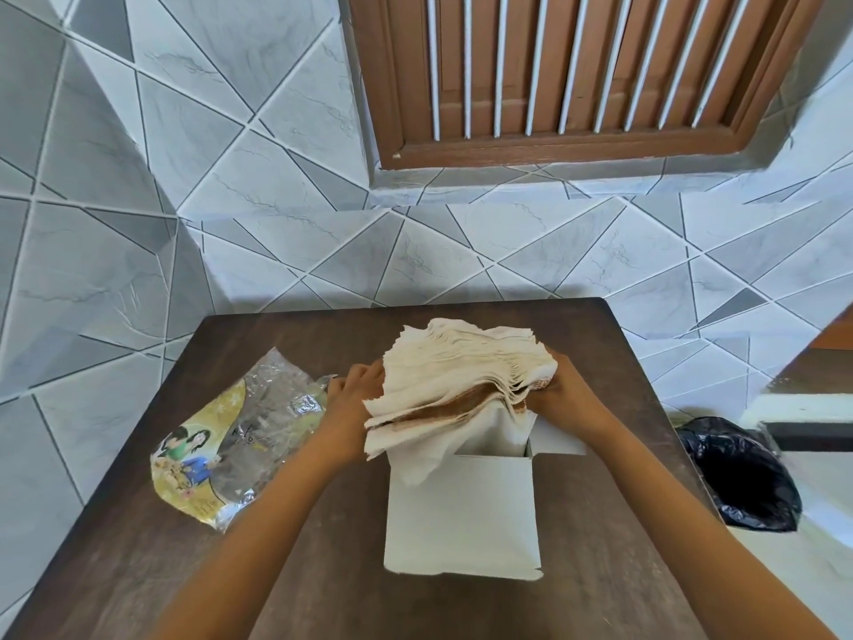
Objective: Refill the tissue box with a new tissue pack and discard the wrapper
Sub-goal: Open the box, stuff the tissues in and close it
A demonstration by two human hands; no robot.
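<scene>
Wrapper emptied on the surface, undiscarded; my fingers clamp the tissue stack above the open box.

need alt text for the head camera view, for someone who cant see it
Both hands, left hand and right hand, hold a stack of tissues above an open white box on a dark wooden table. The empty plastic wrapper lies left of it; a black-lined bin sits right.

Dark wooden table; tiled wall; brown window.
</scene>
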